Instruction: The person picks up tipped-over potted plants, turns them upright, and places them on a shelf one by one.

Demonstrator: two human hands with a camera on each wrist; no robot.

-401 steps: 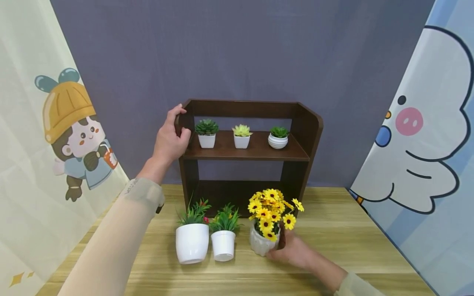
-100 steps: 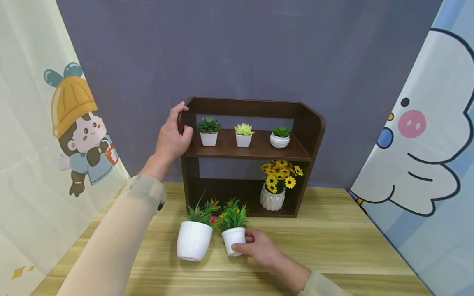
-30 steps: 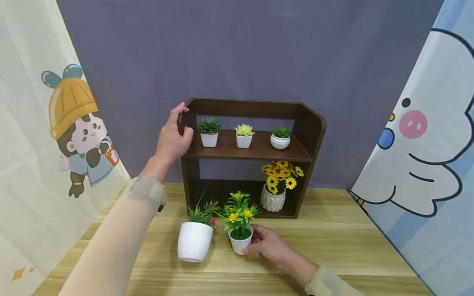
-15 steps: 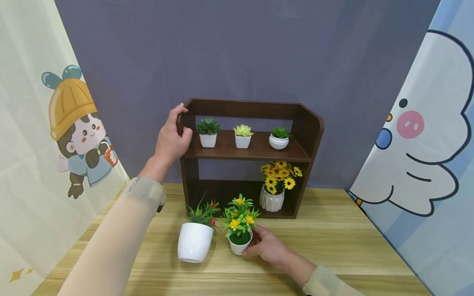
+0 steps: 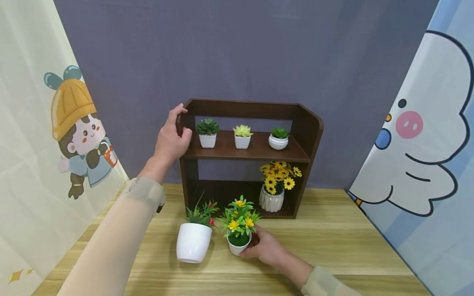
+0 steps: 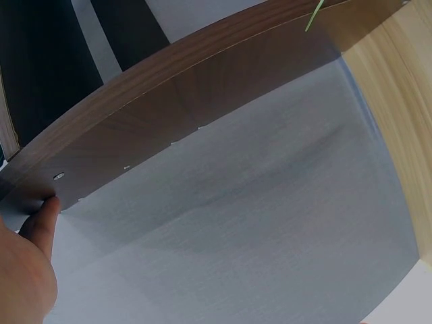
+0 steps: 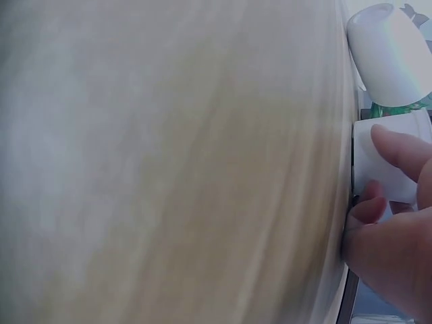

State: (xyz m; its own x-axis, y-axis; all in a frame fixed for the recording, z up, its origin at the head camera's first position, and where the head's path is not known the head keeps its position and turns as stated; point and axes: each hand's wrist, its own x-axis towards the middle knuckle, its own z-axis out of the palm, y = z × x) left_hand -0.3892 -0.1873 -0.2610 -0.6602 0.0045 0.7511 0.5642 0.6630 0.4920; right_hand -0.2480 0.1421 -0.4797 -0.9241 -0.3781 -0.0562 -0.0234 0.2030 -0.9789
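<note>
My left hand grips the left side panel of a dark brown two-tier shelf; in the left wrist view a finger lies against that panel. My right hand holds a small white pot with a yellow-flowered artificial plant, thumb and fingers on either side of the pot. The plant leans toward me, so the green inside the pot shows. Left of it, a larger white pot with grass and red flowers stands on the table. In the right wrist view the small white pot is between thumb and fingers.
Three small succulents stand on the upper tier: dark green, pale yellow-green and one in a round ribbed pot. A pot of yellow daisies stands at the lower tier's right end. Printed curtains flank the wooden table.
The daisy pot went from the table to the lower tier's right end. My right hand took the small white pot, shifted it slightly right and tipped or turned it, showing its flowers. Left hand unmoved.
</note>
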